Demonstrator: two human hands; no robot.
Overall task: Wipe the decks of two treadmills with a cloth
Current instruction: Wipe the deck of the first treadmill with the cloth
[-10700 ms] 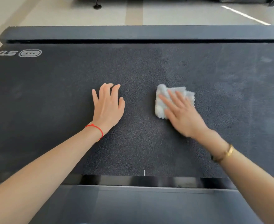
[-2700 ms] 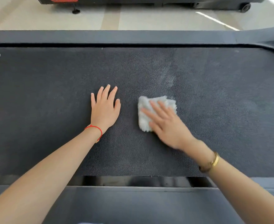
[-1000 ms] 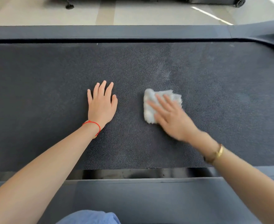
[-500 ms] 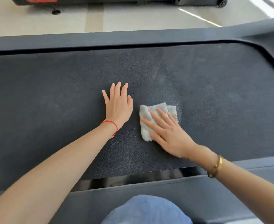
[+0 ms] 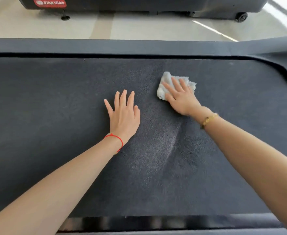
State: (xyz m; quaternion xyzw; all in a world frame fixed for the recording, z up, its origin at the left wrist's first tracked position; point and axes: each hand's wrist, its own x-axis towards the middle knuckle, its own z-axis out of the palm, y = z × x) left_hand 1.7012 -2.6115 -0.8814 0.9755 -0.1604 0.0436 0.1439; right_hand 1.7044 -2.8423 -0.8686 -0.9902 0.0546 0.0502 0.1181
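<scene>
Right hand (image 5: 181, 97) flat on the cloth (image 5: 169, 85), fingers spread and straight, pressing it down onto the belt (image 5: 54, 107). No pinch, no curl, just palm and fingers pinning the crumpled white cloth. Cloth poking out ahead of the fingertips and to their left, toward the far rail (image 5: 105, 46).

Left hand (image 5: 124, 114) flat too, fingers splayed, palm down on bare belt, holding nothing, bracing the lean. Sitting nearer the body than the right hand and well to its left, apart from the cloth.

Pale curved streak (image 5: 171, 143) on the belt below the right wrist, running back toward the near edge, looking like a wipe trail.

Belt's long axis running left to right across the view. Far rail just beyond the cloth, so little room ahead. Curved end of the deck off to the right, unwiped belt there and a wide stretch off to the left. Likely next: a pull back toward the body or a sweep sideways along the belt, right hand the only one placed for it.

Second treadmill (image 5: 139, 5) across the floor, probably untouched.
</scene>
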